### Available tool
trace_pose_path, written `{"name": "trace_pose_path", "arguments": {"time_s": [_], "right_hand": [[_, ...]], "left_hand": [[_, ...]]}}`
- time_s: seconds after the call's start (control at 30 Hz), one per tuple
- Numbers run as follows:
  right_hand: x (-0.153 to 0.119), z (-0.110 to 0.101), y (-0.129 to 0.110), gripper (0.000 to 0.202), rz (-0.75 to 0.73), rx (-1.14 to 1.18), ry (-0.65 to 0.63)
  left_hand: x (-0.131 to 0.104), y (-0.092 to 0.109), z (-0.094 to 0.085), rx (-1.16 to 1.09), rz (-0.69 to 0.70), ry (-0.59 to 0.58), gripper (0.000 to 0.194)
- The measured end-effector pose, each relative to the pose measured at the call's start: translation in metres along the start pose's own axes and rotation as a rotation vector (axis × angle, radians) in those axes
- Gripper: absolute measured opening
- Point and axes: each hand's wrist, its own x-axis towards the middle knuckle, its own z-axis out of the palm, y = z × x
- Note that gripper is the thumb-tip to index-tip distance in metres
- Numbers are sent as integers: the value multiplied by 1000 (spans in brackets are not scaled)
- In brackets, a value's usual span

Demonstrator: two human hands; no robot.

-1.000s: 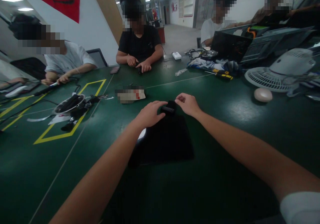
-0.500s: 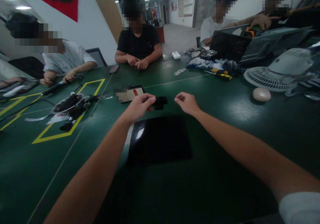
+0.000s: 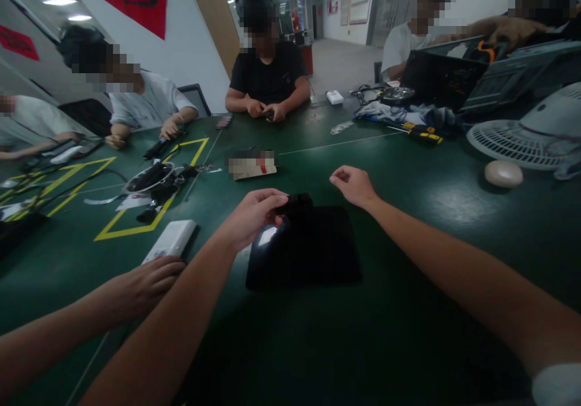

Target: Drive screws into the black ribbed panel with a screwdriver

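My left hand (image 3: 258, 217) pinches a small black block-like object (image 3: 298, 203) between thumb and fingers, over the far edge of a dark glossy flat panel (image 3: 308, 255). The panel looks like a tablet lying on the green table, with a bright reflection at its left. To the right of the black object, my right hand (image 3: 353, 187) hovers with its fingers curled and tips together. Whether anything sits in those fingertips is too small to see. A cardboard box (image 3: 247, 169) with a red mark lies beyond my left hand.
Another person's hand (image 3: 157, 282) rests by a white device (image 3: 171, 240) left of my forearm. Further right are a pale rounded object (image 3: 503, 174), a white fan (image 3: 512, 143) and a yellow-black screwdriver (image 3: 424, 134). Cables and a ringed device (image 3: 149, 179) lie left. Several people sit around.
The black object in my left hand has moved lower, towards the panel. Another person's hand and the white device have come into view at left. My view has turned slightly left.
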Motion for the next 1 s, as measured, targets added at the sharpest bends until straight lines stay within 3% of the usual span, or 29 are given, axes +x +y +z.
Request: {"name": "trace_pose_path", "arguments": {"time_s": [0.27, 0.4, 0.77, 0.9, 1.0], "right_hand": [[-2, 1, -2, 9, 23, -16, 10], [-2, 2, 4, 11, 20, -29, 1], [-4, 1, 6, 11, 38, -75, -13], [-4, 1, 6, 12, 59, -83, -9], [-4, 1, 7, 13, 61, -110, 25]], "left_hand": [[-6, -9, 0, 170, 71, -9, 15], [-9, -12, -2, 262, 30, -98, 19], [-20, -15, -11, 314, -29, -183, 28], [-12, -13, -12, 359, 36, -87, 41], [21, -18, -16, 341, 148, 94, 45]]}}
